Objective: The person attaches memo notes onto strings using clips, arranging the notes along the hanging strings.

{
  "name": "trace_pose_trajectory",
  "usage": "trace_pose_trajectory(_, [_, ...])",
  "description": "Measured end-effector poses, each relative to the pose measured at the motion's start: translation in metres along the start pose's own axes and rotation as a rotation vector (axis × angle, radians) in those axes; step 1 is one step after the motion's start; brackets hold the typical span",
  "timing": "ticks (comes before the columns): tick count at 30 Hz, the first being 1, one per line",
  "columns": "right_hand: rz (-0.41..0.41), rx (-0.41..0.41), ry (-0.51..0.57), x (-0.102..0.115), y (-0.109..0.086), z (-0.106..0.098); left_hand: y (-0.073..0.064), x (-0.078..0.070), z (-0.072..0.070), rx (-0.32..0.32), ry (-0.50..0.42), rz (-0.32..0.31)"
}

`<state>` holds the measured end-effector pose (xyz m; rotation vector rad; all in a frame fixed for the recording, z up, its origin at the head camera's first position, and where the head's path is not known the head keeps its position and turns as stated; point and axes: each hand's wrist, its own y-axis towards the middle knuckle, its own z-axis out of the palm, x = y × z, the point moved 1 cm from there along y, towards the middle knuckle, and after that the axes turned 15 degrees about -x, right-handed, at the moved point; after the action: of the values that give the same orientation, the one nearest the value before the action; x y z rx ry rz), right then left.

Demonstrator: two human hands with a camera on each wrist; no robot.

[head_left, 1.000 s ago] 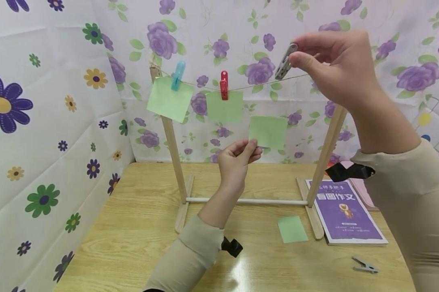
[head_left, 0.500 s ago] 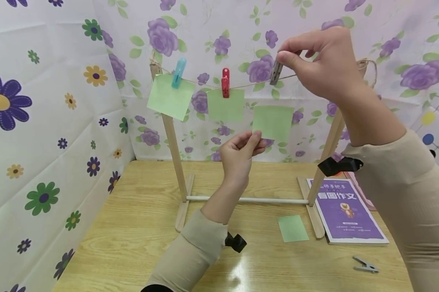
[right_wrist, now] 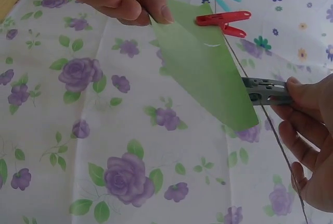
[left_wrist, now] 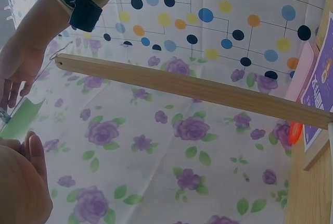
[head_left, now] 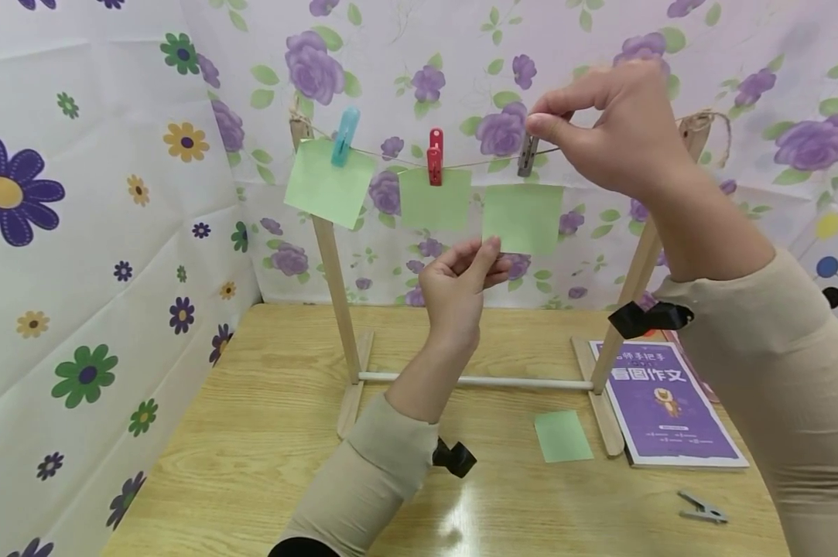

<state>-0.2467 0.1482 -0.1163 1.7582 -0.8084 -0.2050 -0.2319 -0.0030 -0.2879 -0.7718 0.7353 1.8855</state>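
My left hand [head_left: 453, 298] pinches a green square note [head_left: 523, 218] by its lower left corner, holding it upright below the string [head_left: 488, 163]. With thumb and fingertips, my right hand [head_left: 617, 131] pinches a grey clothespin [head_left: 527, 158] at its upper end. That clothespin points down across the string, its tip just above the note's top edge in the head view. From the right wrist view, the clothespin [right_wrist: 266, 91] overlaps the note's edge [right_wrist: 208, 62]. To the left, a red clothespin [head_left: 436, 158] and a blue clothespin [head_left: 345, 138] hold two more green notes [head_left: 435, 203] on the string.
The string runs between two wooden posts [head_left: 335, 294] joined low down by a white rod [head_left: 523, 383]. On the table [head_left: 251, 433] lie another green note [head_left: 563, 436], a second grey clothespin [head_left: 702, 508] and a purple book [head_left: 672, 410]. Flowered cloth [head_left: 363, 70] hangs behind.
My left hand has raised the green note toward the string. My right hand has moved left and brought the grey clothespin down, more upright, across the string.
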Motion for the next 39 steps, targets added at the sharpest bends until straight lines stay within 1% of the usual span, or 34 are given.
trace_pose_trajectory(5, [0.0, -0.015, -0.002, -0.0008, -0.0012, -0.0028, 0.0007, -0.0026, 0.0035, -0.006, -0.006, 0.002])
trace_pose_trajectory(10, [0.008, -0.004, -0.004, -0.0012, -0.0022, -0.0042, 0.0026, -0.003, 0.0054, -0.012, -0.014, 0.003])
trace_pose_trajectory(14, [-0.011, 0.008, -0.003, -0.0009, -0.0038, -0.005, 0.0024, -0.0025, 0.0067, -0.009, -0.021, 0.0])
trace_pose_trajectory(17, [-0.018, 0.022, -0.001, -0.0004, -0.0046, -0.005, 0.0019, -0.002, 0.0071, -0.004, -0.027, 0.008])
trace_pose_trajectory(21, [-0.005, 0.043, -0.001, 0.0001, -0.0051, -0.0054, 0.0012, -0.0009, 0.0068, 0.029, -0.027, 0.026])
trace_pose_trajectory(23, [0.0, 0.062, -0.001, 0.0003, -0.0055, -0.0058, 0.0011, -0.0003, 0.0065, 0.047, -0.023, 0.033])
trace_pose_trajectory(26, [-0.002, 0.095, 0.005, 0.0006, -0.0059, -0.0061, 0.0016, 0.0005, 0.0053, 0.058, -0.018, 0.038])
trace_pose_trajectory(32, [0.002, 0.147, -0.006, 0.0012, -0.0066, -0.0058, 0.0031, 0.0007, 0.0038, 0.058, -0.006, 0.04])
trace_pose_trajectory(39, [-0.03, 0.161, 0.003, 0.0005, -0.0065, -0.0057, 0.0047, -0.0004, 0.0043, 0.05, -0.002, 0.016])
